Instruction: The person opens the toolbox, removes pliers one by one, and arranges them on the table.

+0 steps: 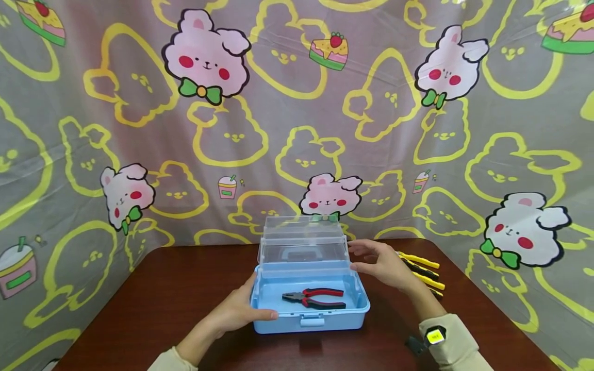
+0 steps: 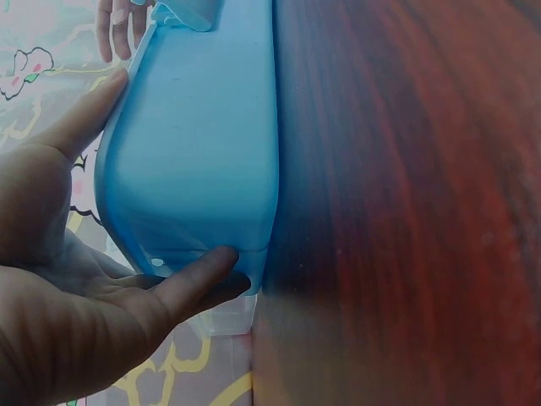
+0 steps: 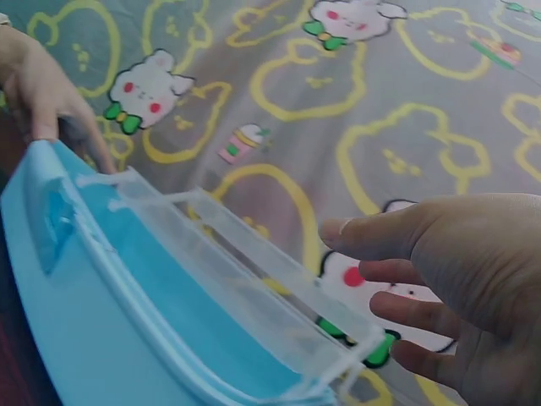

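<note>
A light-blue toolbox [image 1: 278, 325] stands on the table with its clear lid and inner tray frame [image 1: 303, 239] raised at the back. Inside it lie pliers [image 1: 325, 299] with red-and-black handles, jaws toward the left. My left hand [image 1: 234, 309] holds the box's left end, thumb at the front left corner and fingers along the side; in the left wrist view the fingers [image 2: 199, 283] touch the blue wall. Beside the raised lid's right edge is my right hand [image 1: 387, 265], fingers spread and loosely bent, with nothing held; the right wrist view shows it apart from the clear frame [image 3: 279, 262].
Several yellow and black tool handles [image 1: 424, 270] lie to the right of the box, partly behind my right hand. The dark wooden table [image 1: 139, 304] ends at a patterned curtain [image 1: 278, 129]. A dark strap end [image 1: 415, 345] hangs by the right wrist's watch [image 1: 435, 336].
</note>
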Available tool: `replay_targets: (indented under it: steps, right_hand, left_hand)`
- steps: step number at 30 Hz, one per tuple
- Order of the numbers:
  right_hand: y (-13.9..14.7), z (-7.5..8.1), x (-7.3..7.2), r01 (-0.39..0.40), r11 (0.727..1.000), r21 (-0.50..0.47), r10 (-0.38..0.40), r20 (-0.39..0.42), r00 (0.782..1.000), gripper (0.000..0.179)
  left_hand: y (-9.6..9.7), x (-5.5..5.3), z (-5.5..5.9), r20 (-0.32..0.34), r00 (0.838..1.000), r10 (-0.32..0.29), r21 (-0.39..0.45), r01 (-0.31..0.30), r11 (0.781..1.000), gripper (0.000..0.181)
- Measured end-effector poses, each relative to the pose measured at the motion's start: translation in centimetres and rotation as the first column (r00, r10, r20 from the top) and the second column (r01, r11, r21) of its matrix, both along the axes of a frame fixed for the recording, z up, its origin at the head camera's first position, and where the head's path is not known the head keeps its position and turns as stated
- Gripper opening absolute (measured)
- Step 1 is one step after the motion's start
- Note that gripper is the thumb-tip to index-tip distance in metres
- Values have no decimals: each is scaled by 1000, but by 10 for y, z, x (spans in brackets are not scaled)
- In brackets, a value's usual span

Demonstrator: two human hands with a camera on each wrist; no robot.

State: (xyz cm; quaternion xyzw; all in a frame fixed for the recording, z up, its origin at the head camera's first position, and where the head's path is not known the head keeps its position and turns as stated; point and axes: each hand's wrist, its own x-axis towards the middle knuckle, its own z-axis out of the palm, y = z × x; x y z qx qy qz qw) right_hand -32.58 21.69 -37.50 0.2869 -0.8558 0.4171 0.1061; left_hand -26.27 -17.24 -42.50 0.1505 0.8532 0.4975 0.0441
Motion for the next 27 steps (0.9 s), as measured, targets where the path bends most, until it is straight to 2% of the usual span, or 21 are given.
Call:
replay_targets:
  steps: [5,11,16,22,27]
  right_hand:
    - [-15,-4,4,-109,994,14,109,14,994,53]
    - [-32,-10,6,-181,981,70,182,-9,983,52]
    - [-43,-13,8,-248,966,70,246,25,969,47]
    - [-48,-20,7,-270,960,71,267,52,962,42]
    - [-55,-23,5,-292,949,117,283,87,955,43]
  left_hand:
    - [1,0,0,7,1000,-7,-5,7,1000,121]
    - [0,0,2,-4,1000,-16,13,16,1000,119]
    - [-1,1,3,-6,1000,-11,8,11,1000,120]
    - [-1,1,3,-7,1000,-19,16,19,1000,119]
    - [-1,-1,1,-1,1000,-16,17,16,1000,120]
